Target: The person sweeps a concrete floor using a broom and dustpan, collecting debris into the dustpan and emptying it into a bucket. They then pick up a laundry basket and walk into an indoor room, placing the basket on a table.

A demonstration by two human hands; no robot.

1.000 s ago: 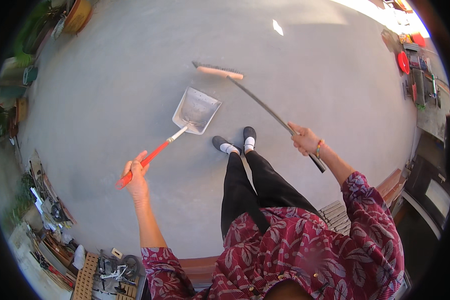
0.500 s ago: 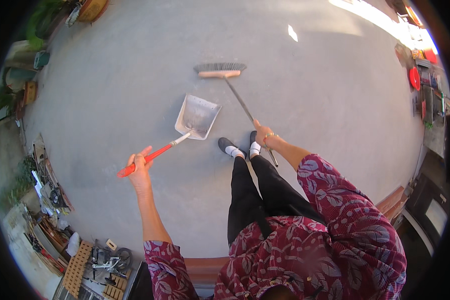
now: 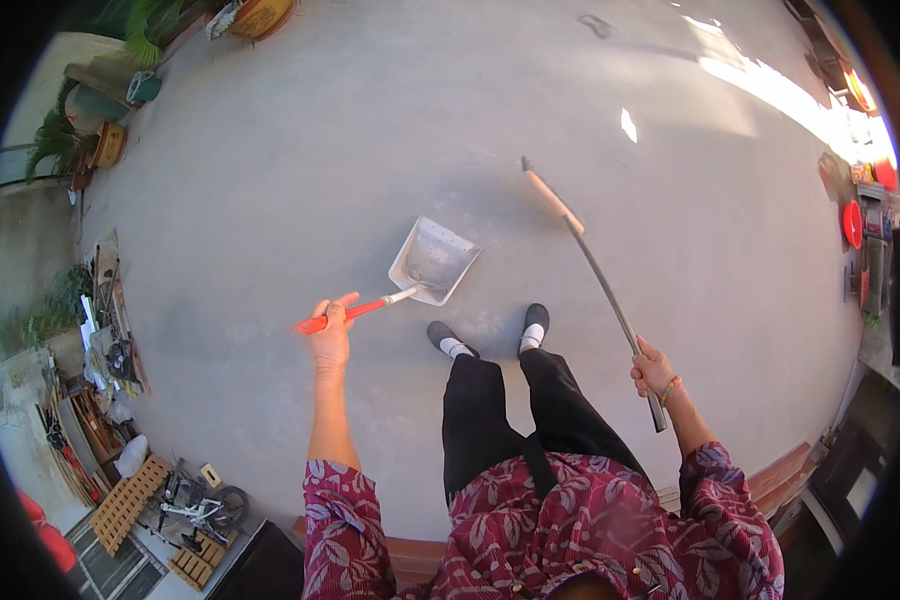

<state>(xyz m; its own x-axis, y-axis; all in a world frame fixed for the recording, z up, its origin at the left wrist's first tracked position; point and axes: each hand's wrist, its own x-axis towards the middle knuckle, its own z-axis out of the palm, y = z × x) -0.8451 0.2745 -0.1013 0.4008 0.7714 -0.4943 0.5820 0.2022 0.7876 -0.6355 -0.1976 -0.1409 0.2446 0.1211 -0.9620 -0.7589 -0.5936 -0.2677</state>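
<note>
My left hand (image 3: 331, 330) is closed round the red handle of a long-handled dustpan (image 3: 436, 258), its thumb or a finger stretched along the grip. The pale, worn pan lies ahead of my feet with its open edge facing away from me. In my right hand (image 3: 652, 368) is the grey stick of a broom (image 3: 607, 285), gripped near its lower end. The broom's pinkish head points up and left, to the right of the dustpan and apart from it. Its bristles are mostly hidden at this angle.
My dark shoes (image 3: 536, 318) stand apart on the grey concrete floor (image 3: 270, 200). Potted plants (image 3: 110, 143) line the far left. Scrap wood, a slatted wooden board (image 3: 130, 505) and a small bicycle (image 3: 205, 510) lie near left. A red basin (image 3: 852, 225) is at the right edge.
The broom has swung right and turned, its head now tilted instead of level across the floor. My right hand has moved right and nearer me. The dustpan sits further right and lower in view.
</note>
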